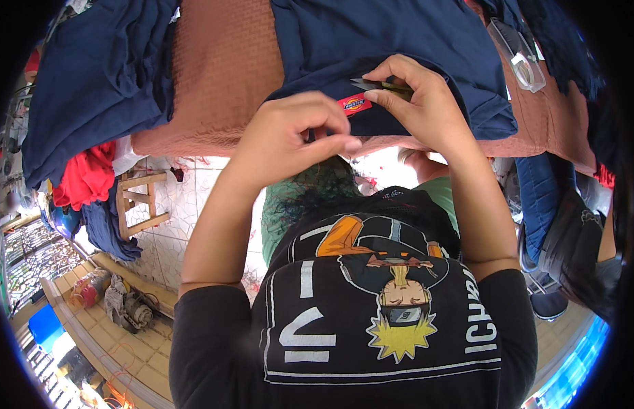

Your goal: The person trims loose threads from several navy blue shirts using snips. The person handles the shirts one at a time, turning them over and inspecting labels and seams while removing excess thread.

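A navy garment (371, 41) lies on the brown-covered table in front of me, its near edge turned up into a rounded fold. A small red label (355, 104) sits on that fold. Over the label's right side, my right hand (415, 95) is closed around small thread snips (392, 87), their pointed blades facing left. My left hand (296, 129) hovers at the label's left, slightly blurred, fingers curled and thumb tip close to the index finger. Anything pinched between them is too small to make out.
More navy garments hang over the table (214, 68) at its left (105, 75) and right. A clear plastic case (518, 58) lies at the far right. Below on the left are red cloth (88, 174), a wooden stool (141, 201) and a tiled ledge with bundles.
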### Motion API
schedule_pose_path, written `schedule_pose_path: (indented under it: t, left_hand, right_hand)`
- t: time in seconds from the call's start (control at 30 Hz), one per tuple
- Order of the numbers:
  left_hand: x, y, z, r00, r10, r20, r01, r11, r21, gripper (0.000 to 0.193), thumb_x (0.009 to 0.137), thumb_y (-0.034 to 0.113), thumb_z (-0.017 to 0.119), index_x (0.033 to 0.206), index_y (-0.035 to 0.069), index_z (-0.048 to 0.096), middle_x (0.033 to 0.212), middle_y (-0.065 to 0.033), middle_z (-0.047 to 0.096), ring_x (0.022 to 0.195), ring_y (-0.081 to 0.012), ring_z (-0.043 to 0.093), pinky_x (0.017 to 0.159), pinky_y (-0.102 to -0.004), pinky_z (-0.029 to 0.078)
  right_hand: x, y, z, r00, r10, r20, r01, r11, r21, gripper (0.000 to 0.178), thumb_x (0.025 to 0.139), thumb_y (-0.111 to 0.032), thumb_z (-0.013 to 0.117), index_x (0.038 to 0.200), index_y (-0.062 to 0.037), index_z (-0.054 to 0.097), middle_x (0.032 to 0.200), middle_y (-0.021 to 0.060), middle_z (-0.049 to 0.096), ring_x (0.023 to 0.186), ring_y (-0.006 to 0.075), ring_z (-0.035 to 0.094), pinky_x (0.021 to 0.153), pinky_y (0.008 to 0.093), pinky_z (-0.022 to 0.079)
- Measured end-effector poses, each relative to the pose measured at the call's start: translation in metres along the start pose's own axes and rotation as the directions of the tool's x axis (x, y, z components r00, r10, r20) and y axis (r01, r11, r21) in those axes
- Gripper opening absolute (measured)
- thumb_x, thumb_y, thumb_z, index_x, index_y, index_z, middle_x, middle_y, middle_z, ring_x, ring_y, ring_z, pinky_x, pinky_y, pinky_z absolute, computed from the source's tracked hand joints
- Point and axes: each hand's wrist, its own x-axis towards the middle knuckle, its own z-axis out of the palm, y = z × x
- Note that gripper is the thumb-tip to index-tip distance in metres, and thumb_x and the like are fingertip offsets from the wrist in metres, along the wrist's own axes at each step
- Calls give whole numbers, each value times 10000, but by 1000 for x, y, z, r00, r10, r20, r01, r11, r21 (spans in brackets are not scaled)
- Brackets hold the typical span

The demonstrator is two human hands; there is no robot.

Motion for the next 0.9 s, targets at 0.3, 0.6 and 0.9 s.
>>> schedule_pose_path:
  t: [0.3, 0.6, 0.9]
  left_hand:
    - [9, -33, 39, 925, 89, -370, 75, 910, 408, 156, 828, 137, 721, 967, 69, 702, 906, -29, 675, 754, -141, 626, 658, -276, 502]
    - [12, -27, 26, 884, -345, -315, 368, 930, 16, 205, 948, 189, 611, 986, -4, 670, 887, -35, 696, 813, -67, 595, 723, -223, 469]
    - [13, -29, 27, 883, -362, -298, 368, 929, -39, 200, 949, 176, 606, 987, -13, 661, 908, -40, 702, 836, -71, 595, 757, -218, 466]
  right_hand:
    - [-5, 16, 10, 980, 192, 54, -198, 968, 156, 162, 836, -96, 718, 960, -13, 658, 820, 62, 680, 748, 128, 624, 698, 280, 491]
    - [-7, 10, 6, 982, 125, 140, -145, 979, 144, 144, 812, -85, 730, 928, -31, 663, 800, 33, 609, 690, 133, 554, 658, 283, 460]
    - [-5, 11, 10, 991, -21, 129, 16, 999, 37, 166, 771, -99, 746, 896, -30, 661, 847, 84, 590, 711, 214, 575, 665, 323, 463]
